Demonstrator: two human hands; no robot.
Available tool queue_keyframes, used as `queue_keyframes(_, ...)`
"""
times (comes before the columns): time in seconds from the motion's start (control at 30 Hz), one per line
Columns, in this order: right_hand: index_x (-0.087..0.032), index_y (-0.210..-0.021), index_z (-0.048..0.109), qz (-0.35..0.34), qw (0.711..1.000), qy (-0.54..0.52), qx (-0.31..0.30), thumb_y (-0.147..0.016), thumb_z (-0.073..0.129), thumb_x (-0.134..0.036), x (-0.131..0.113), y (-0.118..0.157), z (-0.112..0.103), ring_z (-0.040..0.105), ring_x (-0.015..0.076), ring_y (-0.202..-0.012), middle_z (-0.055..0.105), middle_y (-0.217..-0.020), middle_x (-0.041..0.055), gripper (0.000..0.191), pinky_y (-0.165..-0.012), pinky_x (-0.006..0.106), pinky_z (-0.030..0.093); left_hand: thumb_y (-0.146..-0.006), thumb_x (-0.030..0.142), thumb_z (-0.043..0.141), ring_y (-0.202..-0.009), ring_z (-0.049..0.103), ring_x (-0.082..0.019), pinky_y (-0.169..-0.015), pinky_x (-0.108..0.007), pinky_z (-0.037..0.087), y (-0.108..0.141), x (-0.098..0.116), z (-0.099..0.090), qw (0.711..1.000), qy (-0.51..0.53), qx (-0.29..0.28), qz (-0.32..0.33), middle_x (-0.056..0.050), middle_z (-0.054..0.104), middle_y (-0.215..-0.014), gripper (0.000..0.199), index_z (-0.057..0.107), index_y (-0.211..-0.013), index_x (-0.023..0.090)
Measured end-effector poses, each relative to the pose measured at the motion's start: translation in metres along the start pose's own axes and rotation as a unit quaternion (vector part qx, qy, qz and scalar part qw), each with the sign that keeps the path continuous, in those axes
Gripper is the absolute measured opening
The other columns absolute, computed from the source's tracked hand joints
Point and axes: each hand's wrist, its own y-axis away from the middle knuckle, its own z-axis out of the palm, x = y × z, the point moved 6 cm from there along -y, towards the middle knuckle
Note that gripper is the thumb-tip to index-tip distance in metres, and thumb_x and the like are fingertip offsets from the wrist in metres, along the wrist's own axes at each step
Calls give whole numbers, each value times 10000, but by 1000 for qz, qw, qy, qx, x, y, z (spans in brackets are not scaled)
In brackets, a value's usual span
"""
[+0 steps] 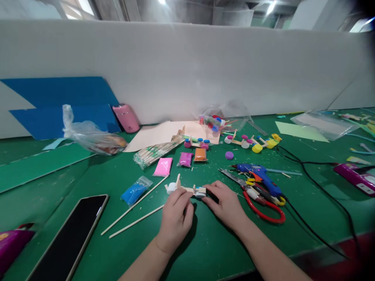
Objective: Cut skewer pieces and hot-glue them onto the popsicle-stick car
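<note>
Between my two hands, low over the green table, is a small toy car of wooden sticks with white wheels. A short stick stands up at its left end. My left hand pinches the middle of its frame, and the fingertips partly cover it. At the right end, by a wheel and some short sticks, my right hand grips with thumb and forefinger. Two long wooden sticks lie to the left of my left hand. A blue clay packet is beside them.
A blue glue gun and red-handled scissors lie to the right, with a black cable. Behind are a pink clay packet, bagged sticks and a yellow-wheeled toy car. A phone lies at left.
</note>
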Motion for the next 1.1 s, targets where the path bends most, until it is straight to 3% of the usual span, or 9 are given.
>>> queue_keyframes(0.2, -238, -1070, 564, -7, 1000, 15, -8, -812, 504, -251, 1, -2, 1, 538, 186, -819, 565, -874, 43, 265, -690, 277, 430, -773, 115, 425, -751, 558, -188, -676, -318, 471, 2, 5, 4, 999, -37, -32, 15, -73, 600, -804, 207, 566, -920, 155)
queue_keyframes(0.37, -219, -1103, 551, -11, 1000, 19, -15, -813, 491, -225, 2, -3, 3, 537, 193, -853, 572, -896, 55, 297, -725, 289, 434, -755, 117, 430, -679, 560, -221, -581, -345, 460, 2, 2, 14, 992, -97, -84, -9, -104, 609, -796, 327, 524, -1069, 116)
queue_keyframes(0.6, -214, -1198, 461, 0, 1000, -2, 6, -785, 520, -219, 1, -1, -1, 537, 190, -844, 546, -949, 64, 417, -711, 301, 460, -759, 125, 415, -753, 574, -237, -628, -359, 462, 5, 1, 23, 970, -190, -153, -6, -127, 610, -869, 378, 479, -1128, 76)
queue_keyframes(0.73, -199, -1095, 552, -22, 997, -43, 56, -797, 509, -210, -7, -3, -8, 538, 172, -807, 543, -894, 59, 301, -699, 282, 463, -759, 121, 415, -724, 568, -233, -617, -369, 461, 4, 0, 25, 966, -188, -176, -16, -121, 600, -855, 389, 470, -1140, 70)
queue_keyframes(0.87, -197, -972, 630, -35, 998, -34, 44, -821, 481, -205, -14, -9, -6, 531, 166, -767, 539, -822, 54, 212, -678, 283, 454, -760, 129, 423, -693, 561, -219, -598, -352, 455, 4, -2, 24, 966, -177, -184, -26, -106, 592, -831, 378, 479, -1133, 95)
queue_keyframes(1.1, -205, -951, 647, -39, 998, -7, 38, -831, 468, -202, -14, -15, -3, 515, 164, -738, 521, -785, 49, 216, -642, 281, 439, -760, 138, 423, -757, 564, -234, -628, -357, 457, 5, -3, 24, 971, -158, -179, -32, -115, 591, -866, 365, 487, -1118, 104)
